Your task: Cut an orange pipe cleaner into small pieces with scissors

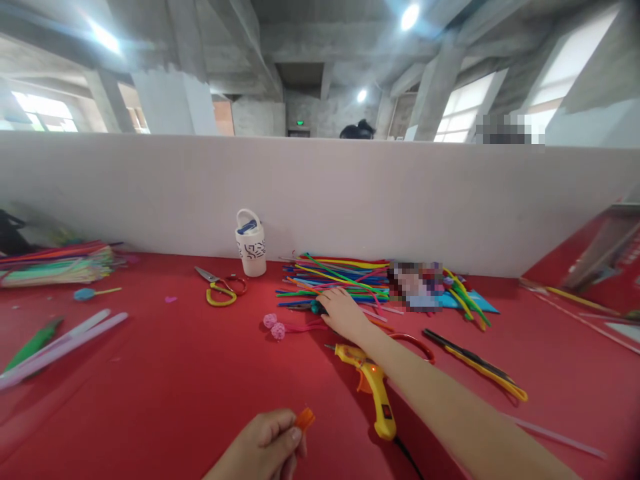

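At the bottom middle, my left hand (pixel 267 445) is closed, pinching a short, bright orange piece (pixel 305 419) that looks like a folded pipe cleaner. My right hand (pixel 343 313) stretches forward, fingers spread and bent down over the near edge of a pile of coloured pipe cleaners (pixel 340 275). By its fingertips is a small dark green piece (pixel 315 307), partly covered. Pink pompom-like balls on stems (pixel 278 331) lie just left of that hand. Below the right wrist rests a yellow glue gun (pixel 373 383), its nozzle toward the left.
Yellow-handled scissors (pixel 220 293) and a white patterned cup (pixel 251 250) stand left of the pile. A black-and-yellow tool (pixel 475 363) lies at right; a red loop handle (pixel 417 343) shows behind my forearm. More pipe cleaners (pixel 65 263) lie far left. A white partition (pixel 320 200) closes the back.
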`<control>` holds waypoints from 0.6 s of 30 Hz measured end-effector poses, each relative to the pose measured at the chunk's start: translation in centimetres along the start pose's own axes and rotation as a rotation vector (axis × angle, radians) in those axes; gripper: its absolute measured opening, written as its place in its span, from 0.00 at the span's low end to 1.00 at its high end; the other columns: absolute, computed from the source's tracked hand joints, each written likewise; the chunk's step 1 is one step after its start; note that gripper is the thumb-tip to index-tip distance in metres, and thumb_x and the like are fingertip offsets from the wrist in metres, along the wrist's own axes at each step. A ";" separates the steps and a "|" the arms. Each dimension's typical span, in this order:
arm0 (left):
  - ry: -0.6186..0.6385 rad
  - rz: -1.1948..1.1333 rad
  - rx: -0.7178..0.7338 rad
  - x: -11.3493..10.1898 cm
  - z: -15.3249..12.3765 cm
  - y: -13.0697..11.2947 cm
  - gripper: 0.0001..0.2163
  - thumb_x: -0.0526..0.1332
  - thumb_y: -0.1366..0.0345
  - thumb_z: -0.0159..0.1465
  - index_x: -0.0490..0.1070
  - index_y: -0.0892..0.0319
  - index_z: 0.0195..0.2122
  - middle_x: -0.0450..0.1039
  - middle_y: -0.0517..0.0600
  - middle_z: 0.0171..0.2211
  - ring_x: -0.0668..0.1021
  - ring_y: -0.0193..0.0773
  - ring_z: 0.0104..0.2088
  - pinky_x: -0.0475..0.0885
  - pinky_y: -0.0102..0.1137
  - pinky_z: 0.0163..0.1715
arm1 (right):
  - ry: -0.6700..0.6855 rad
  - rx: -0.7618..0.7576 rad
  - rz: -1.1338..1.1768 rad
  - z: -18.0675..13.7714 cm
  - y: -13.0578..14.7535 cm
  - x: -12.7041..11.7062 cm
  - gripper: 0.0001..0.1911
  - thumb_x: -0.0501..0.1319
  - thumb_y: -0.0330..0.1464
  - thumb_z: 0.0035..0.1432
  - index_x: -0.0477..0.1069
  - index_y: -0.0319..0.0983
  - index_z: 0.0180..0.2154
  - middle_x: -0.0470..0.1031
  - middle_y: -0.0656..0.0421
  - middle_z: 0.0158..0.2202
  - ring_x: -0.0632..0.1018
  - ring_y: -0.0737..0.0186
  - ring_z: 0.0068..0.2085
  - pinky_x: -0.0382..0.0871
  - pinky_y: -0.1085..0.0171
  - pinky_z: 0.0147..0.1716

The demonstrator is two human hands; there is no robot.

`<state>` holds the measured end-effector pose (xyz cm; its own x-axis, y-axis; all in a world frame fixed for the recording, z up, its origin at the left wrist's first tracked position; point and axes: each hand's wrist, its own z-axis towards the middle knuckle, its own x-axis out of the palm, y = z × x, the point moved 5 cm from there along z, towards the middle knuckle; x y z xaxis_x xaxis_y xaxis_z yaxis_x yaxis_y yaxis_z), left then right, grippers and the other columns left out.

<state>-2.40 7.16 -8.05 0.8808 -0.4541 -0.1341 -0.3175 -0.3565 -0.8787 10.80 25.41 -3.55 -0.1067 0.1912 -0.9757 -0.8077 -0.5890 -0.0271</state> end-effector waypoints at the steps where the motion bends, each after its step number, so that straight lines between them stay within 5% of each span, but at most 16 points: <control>1: 0.008 0.002 0.001 0.0 0.0 -0.1 0.21 0.52 0.42 0.52 0.61 0.58 0.24 0.58 0.39 0.13 0.56 0.25 0.13 0.47 0.25 0.15 | -0.007 0.001 -0.012 0.0 0.0 -0.1 0.16 0.57 0.37 0.60 0.66 0.37 0.48 0.68 0.54 0.49 0.72 0.57 0.47 0.67 0.52 0.45; 12: 0.015 0.018 0.030 -0.1 -0.1 -0.3 0.21 0.51 0.42 0.54 0.61 0.57 0.24 0.56 0.39 0.14 0.54 0.27 0.14 0.47 0.27 0.17 | 0.016 -0.183 0.166 0.2 6.4 0.4 0.13 0.57 0.36 0.60 0.68 0.36 0.45 0.70 0.55 0.46 0.73 0.59 0.44 0.69 0.54 0.43; 18: 0.009 0.066 0.028 -0.3 -0.1 -0.2 0.20 0.51 0.43 0.54 0.62 0.57 0.24 0.57 0.41 0.15 0.56 0.28 0.16 0.49 0.27 0.18 | -0.180 -0.142 0.500 -1.0 5.4 -2.0 0.08 0.56 0.33 0.61 0.69 0.36 0.38 0.71 0.58 0.38 0.73 0.64 0.38 0.70 0.59 0.38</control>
<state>-2.66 7.28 -7.78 0.8553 -0.4829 -0.1878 -0.3644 -0.3030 -0.8805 7.19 21.08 -2.01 -0.5651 -0.0153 -0.8249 -0.5479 -0.7405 0.3891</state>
